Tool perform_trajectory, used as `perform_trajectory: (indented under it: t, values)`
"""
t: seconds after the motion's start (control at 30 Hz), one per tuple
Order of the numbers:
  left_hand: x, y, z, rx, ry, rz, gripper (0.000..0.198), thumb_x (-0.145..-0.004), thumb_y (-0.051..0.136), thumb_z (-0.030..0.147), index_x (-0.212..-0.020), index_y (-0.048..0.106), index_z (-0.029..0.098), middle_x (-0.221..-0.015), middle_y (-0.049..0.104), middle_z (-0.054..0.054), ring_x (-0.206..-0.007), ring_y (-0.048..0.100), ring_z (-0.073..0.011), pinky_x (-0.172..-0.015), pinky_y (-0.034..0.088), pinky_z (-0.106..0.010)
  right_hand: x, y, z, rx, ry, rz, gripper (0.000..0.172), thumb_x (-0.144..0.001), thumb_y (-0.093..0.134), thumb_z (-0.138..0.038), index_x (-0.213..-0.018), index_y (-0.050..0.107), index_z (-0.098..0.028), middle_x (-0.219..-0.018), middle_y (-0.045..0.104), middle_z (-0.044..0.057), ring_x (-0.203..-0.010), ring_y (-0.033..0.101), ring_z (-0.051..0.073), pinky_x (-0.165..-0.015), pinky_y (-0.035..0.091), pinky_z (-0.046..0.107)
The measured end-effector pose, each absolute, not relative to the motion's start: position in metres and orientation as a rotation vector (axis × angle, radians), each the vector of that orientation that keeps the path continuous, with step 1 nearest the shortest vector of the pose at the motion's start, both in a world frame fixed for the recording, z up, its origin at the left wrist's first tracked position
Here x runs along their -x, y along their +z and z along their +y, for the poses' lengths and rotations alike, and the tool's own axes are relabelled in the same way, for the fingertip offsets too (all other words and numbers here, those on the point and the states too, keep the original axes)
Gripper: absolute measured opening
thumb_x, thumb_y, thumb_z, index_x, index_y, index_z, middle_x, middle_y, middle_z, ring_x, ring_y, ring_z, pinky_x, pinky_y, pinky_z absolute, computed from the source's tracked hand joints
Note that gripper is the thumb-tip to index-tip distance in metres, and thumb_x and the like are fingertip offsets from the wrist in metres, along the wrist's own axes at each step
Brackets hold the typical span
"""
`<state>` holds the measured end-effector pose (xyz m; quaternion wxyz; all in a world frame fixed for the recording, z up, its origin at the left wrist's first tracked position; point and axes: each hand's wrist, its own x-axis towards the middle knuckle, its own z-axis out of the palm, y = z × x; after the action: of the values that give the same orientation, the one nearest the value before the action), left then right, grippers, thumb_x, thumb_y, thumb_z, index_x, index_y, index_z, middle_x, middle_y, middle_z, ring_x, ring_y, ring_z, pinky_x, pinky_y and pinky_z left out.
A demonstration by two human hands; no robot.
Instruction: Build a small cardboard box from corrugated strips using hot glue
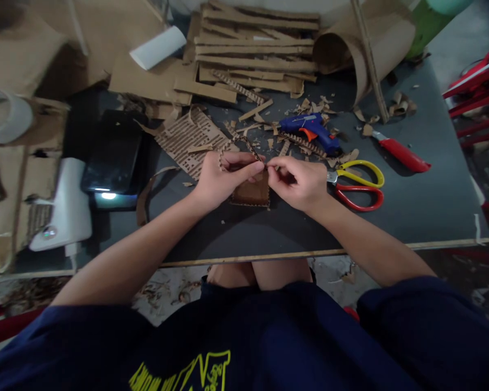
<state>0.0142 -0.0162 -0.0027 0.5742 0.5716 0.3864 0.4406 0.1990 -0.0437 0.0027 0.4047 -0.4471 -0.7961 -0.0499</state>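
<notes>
My left hand [231, 172] and my right hand [295, 179] meet over the dark table, fingertips almost touching. Between them they pinch a thin corrugated cardboard strip [250, 145], which curves up in a loop behind my left fingers. Under my fingers is a small brown cardboard piece [250, 193] with ridged edging along its sides; my hands hide its upper part. Behind my left hand lies a sheet of exposed corrugated cardboard [187, 138]. Scissors [358, 184] with one yellow and one red handle rest beside my right hand.
A blue glue gun [312, 130] lies among cardboard scraps beyond my right hand. Farther right is a red-handled knife [403, 155]. Cardboard strips [256, 49] are stacked at the back. A black device [114, 157], a white device [63, 212] and a tape roll [6, 117] are at left.
</notes>
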Motion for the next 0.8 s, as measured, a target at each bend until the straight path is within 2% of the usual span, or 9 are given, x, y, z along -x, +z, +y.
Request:
perform_trajectory:
  t: [0.13, 0.27, 0.47, 0.67, 0.8]
  values:
    - [-0.0155, -0.0035, -0.0174, -1.319, 1.046, 0.886, 0.035, -0.069, 0.085, 0.046, -0.086, 0.078, 0.016, -0.078, 0.077, -0.005, -0.064, 0.069, -0.0118, -0.064, 0.062, -0.021, -0.1999, 0.0028, -0.0449, 1.101, -0.293, -2.079, 0.019, -0.093, 0.055, -0.021, -0.098, 0.073, -0.02, -0.064, 0.072, -0.003, -0.052, 0.063, 0.01, -0.054, 0.044, 0.024]
    - [-0.0159, -0.0028, -0.0176, -1.302, 1.043, 0.88, 0.033, -0.069, 0.085, 0.046, -0.083, 0.078, 0.017, -0.081, 0.077, -0.004, -0.067, 0.07, -0.0131, -0.064, 0.063, -0.023, -0.202, 0.005, -0.0466, 1.041, -0.399, -2.129, 0.021, -0.094, 0.054, -0.017, -0.102, 0.073, -0.021, -0.069, 0.074, -0.002, -0.057, 0.067, 0.011, -0.056, 0.045, 0.025]
    - [-0.0173, -0.0026, -0.0155, -1.236, 1.021, 0.875, 0.036, -0.067, 0.084, 0.05, -0.079, 0.078, 0.017, -0.076, 0.076, -0.004, -0.066, 0.07, -0.0132, -0.06, 0.062, -0.021, -0.1997, 0.008, -0.0481, 1.179, -0.113, -2.055, 0.023, -0.095, 0.054, -0.028, -0.1, 0.074, -0.019, -0.066, 0.073, -0.001, -0.054, 0.065, 0.01, -0.054, 0.046, 0.023]
    - [-0.0176, -0.0041, -0.0153, -1.255, 1.072, 0.889, 0.034, -0.068, 0.085, 0.048, -0.08, 0.078, 0.016, -0.077, 0.077, -0.005, -0.064, 0.069, -0.0129, -0.057, 0.061, -0.021, -0.1985, 0.007, -0.0465, 1.105, -0.025, -2.005, 0.02, -0.093, 0.058, -0.025, -0.097, 0.076, -0.016, -0.064, 0.072, -0.002, -0.052, 0.063, 0.009, -0.053, 0.045, 0.021]
    - [-0.0148, -0.0071, -0.0151, -1.297, 1.104, 0.926, 0.034, -0.07, 0.083, 0.047, -0.082, 0.077, 0.016, -0.075, 0.076, -0.004, -0.062, 0.069, -0.0129, -0.058, 0.06, -0.022, -0.2023, 0.0076, -0.0422, 1.082, 0.253, -1.982, 0.021, -0.095, 0.058, -0.028, -0.1, 0.076, -0.019, -0.069, 0.073, -0.002, -0.053, 0.061, 0.007, -0.054, 0.046, 0.019]
